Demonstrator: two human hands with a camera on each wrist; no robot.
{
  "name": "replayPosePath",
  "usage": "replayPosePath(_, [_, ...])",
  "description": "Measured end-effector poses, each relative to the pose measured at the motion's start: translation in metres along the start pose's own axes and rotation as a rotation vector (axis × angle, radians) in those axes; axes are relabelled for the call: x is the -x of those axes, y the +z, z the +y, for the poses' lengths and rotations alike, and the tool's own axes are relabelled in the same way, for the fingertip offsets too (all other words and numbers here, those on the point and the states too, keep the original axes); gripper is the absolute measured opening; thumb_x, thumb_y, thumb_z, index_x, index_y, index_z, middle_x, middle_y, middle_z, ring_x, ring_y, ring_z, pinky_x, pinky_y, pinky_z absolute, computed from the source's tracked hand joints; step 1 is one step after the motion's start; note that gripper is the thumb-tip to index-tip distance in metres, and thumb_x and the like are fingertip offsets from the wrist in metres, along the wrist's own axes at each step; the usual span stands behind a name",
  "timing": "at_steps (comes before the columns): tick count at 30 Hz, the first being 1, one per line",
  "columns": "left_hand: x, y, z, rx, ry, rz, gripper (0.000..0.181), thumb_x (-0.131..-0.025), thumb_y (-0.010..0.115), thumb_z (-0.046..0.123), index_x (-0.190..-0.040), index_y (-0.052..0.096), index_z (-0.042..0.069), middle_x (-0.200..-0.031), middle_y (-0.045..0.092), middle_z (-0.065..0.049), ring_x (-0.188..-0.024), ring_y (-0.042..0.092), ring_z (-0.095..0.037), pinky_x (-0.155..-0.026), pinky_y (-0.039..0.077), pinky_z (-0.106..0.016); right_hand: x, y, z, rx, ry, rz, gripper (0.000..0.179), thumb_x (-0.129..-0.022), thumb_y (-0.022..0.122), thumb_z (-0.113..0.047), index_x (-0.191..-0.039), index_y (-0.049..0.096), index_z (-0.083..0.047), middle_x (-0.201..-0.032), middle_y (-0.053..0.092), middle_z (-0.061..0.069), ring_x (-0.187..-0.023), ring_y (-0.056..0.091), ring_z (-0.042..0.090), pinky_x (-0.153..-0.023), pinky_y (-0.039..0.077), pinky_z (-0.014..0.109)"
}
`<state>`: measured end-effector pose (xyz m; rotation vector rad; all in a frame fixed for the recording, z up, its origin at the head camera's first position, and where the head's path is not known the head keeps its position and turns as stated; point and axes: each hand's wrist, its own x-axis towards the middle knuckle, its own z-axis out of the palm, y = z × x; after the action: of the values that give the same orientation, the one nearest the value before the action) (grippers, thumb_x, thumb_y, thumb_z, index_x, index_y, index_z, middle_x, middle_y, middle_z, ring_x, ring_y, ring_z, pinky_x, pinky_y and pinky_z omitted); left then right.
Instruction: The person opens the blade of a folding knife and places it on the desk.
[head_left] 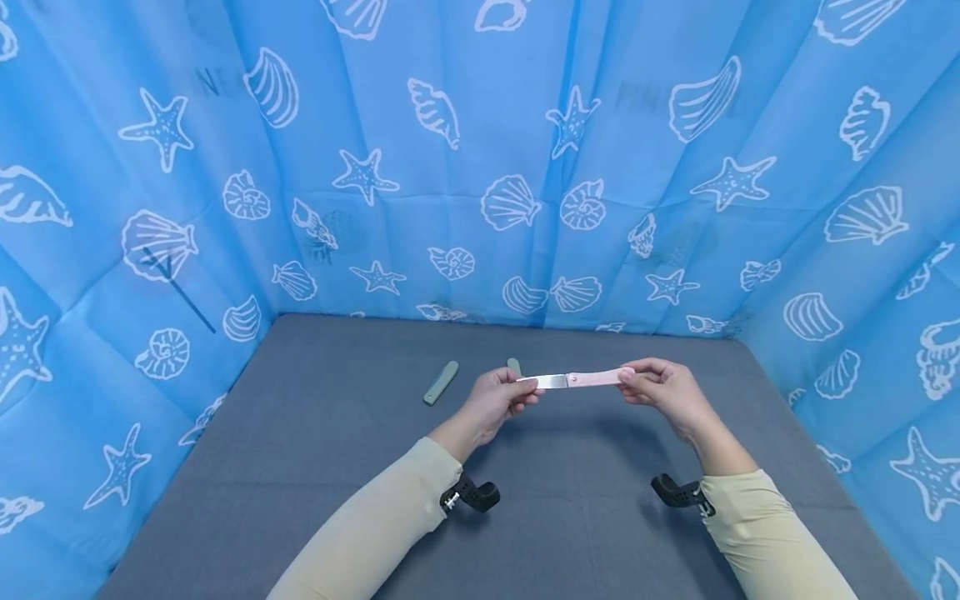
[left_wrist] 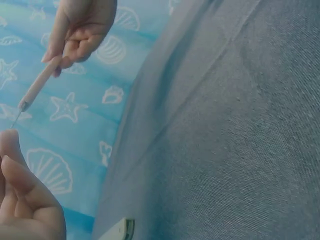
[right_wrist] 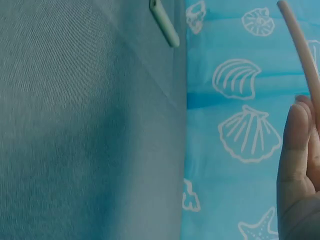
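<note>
A folding knife with a pink handle [head_left: 596,378] is held up above the table, its silver blade [head_left: 555,382] swung out in line with the handle. My left hand [head_left: 495,400] pinches the blade between thumb and fingers, covering its tip. At the handle's far end, my right hand [head_left: 667,392] grips it with thumb and fingertips. The left wrist view shows the blade edge-on, as a thin line running to the left thumb [left_wrist: 11,145]. On the table left of my hands lies a green folding knife [head_left: 441,383], folded.
A second green piece [head_left: 513,365] shows behind my left hand, mostly hidden by it. Grey cloth [head_left: 585,517] covers the table. Blue curtains [head_left: 465,167] with white shells and starfish hang at the back and both sides. Black camera mounts [head_left: 476,493] sit at both wrists.
</note>
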<state>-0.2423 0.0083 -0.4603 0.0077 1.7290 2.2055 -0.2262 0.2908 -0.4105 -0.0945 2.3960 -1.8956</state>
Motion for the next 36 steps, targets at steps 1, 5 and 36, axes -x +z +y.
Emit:
replayPosePath(1, [0.000, 0.000, 0.000, 0.002, -0.005, 0.001, 0.014, -0.095, 0.071, 0.018, -0.090, 0.061, 0.009, -0.096, 0.076, -0.013, -0.069, 0.066, -0.005, -0.062, 0.048, -0.021, 0.000, -0.001, 0.000, 0.046, -0.011, -0.001, 0.045, -0.097, 0.069, -0.019, -0.123, 0.056, 0.016, -0.096, 0.074, 0.009, -0.083, 0.071, 0.006, -0.076, 0.059, 0.027])
replayPosePath(5, [0.001, 0.001, 0.002, 0.010, -0.018, 0.007, 0.013, -0.095, 0.071, 0.018, -0.091, 0.062, 0.009, -0.094, 0.076, -0.011, -0.068, 0.066, -0.005, -0.061, 0.047, -0.020, 0.003, -0.004, -0.002, 0.172, -0.048, -0.014, 0.047, -0.096, 0.070, -0.020, -0.126, 0.056, 0.013, -0.104, 0.072, 0.021, -0.083, 0.070, 0.006, -0.076, 0.059, 0.027])
replayPosePath(36, [-0.003, -0.007, -0.005, -0.243, -0.015, -0.076, 0.019, -0.096, 0.070, 0.025, -0.104, 0.069, 0.008, -0.097, 0.075, -0.008, -0.084, 0.071, -0.015, -0.089, 0.055, -0.044, 0.010, -0.030, 0.021, -0.010, 0.021, -0.058, 0.046, -0.094, 0.071, -0.007, -0.125, 0.050, 0.021, -0.094, 0.074, -0.001, -0.085, 0.071, 0.007, -0.079, 0.059, 0.029])
